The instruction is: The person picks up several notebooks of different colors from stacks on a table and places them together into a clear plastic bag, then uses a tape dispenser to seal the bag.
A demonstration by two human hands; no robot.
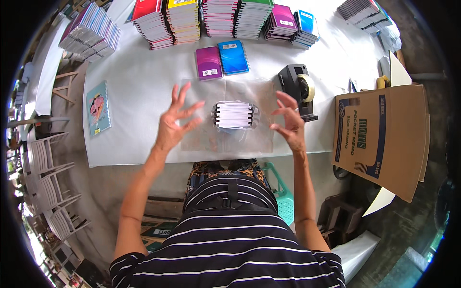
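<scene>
A small stack of spiral notebooks [234,115] stands edge-up in front of me, white pages showing and black binding along both sides. Beneath it a clear plastic sheet [249,141] is spread on the table. My left hand [175,120] hovers to the left of the stack, fingers apart and nothing in them. On the other side my right hand [290,122] is raised with its fingers spread and curved, also holding nothing. Neither hand touches the stack. Just past the right hand sits a black tape dispenser [290,81] with a roll of tape [306,88].
Beyond the stack lie a purple notebook [209,63] and a blue notebook [234,57]. Tall notebook piles [185,26] line the back of the white-covered table [129,134]. A teal notebook [99,109] lies at the left, a cardboard box [379,132] stands at the right.
</scene>
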